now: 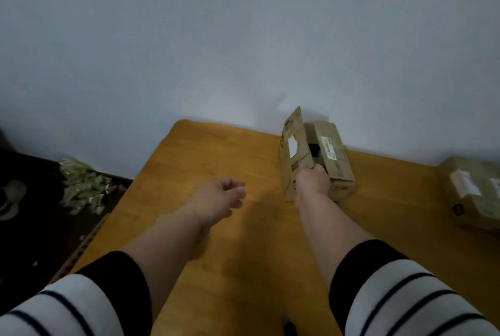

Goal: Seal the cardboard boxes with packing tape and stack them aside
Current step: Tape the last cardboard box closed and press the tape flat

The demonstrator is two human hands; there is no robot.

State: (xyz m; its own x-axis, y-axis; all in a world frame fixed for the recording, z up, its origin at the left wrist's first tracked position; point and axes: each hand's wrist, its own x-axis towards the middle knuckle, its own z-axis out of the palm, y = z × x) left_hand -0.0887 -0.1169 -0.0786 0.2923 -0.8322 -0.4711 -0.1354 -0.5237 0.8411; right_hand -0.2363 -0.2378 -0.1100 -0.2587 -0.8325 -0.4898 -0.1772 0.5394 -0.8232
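Right hand [312, 180] covers near edge of open cardboard box [319, 157]; fingertips hidden inside, contents only dark blur. Label [328, 148] text too small to read. Second box [476, 192], at 3 o'clock, cut by frame edge. Crumpled litter [84, 186] at 9 o'clock too blurred to identify.

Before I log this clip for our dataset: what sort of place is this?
Probably a room at home, not a warehouse: a wooden table against a plain wall, used boxes on it, and a shoe on the dark floor.
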